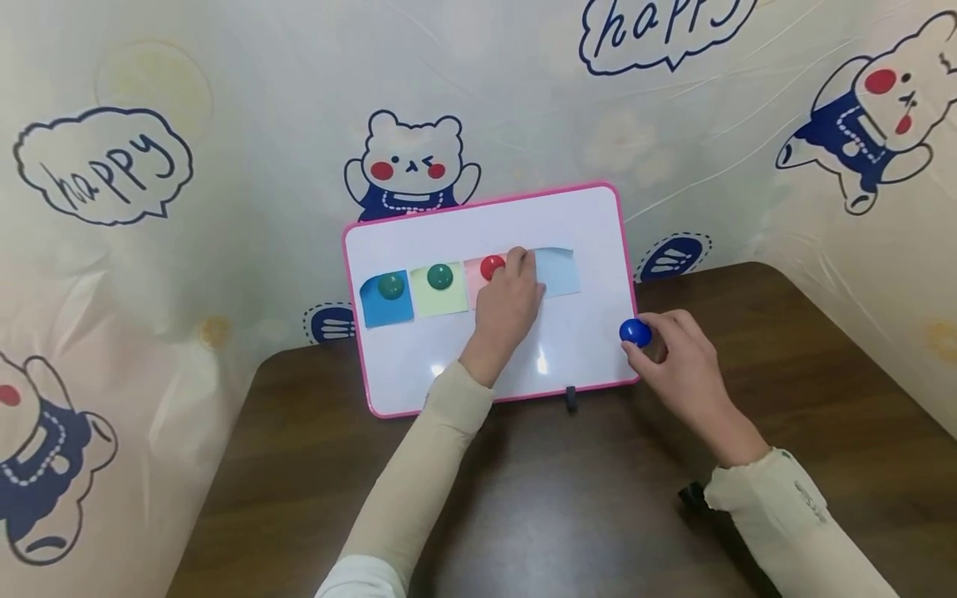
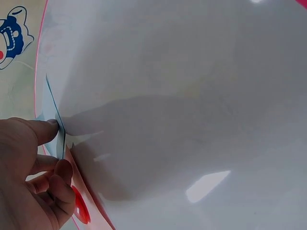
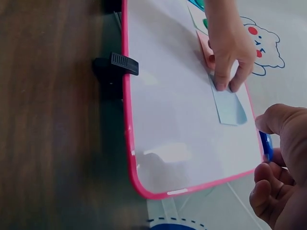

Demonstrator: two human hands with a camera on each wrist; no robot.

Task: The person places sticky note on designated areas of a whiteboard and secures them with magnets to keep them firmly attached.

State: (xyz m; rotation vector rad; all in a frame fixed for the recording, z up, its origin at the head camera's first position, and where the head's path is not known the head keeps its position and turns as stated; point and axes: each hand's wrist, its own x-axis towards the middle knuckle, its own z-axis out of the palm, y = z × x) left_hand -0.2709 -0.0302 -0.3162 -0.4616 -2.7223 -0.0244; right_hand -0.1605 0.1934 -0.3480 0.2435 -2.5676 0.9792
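Observation:
On a pink-framed whiteboard (image 1: 568, 340), a light blue sticky note (image 1: 557, 272) sits at the right end of a row. My left hand (image 1: 508, 303) presses the left edge of this note with thumb and fingertips apart, as the right wrist view shows. Beside those fingers, a red round magnet (image 1: 492, 267) lies on a pink sticky note (image 1: 474, 286), partly covered by the hand. My right hand (image 1: 684, 365) pinches a blue round magnet (image 1: 635, 333) between thumb and fingers, at the board's right edge.
Further left are a blue note (image 1: 387, 311) and a pale green note (image 1: 439, 301), each with a green magnet (image 1: 439, 276). The board leans at the back of a dark wooden table (image 1: 568, 498). A black clip (image 1: 571, 399) grips its lower edge. Behind hangs a bear-printed curtain (image 1: 262, 166).

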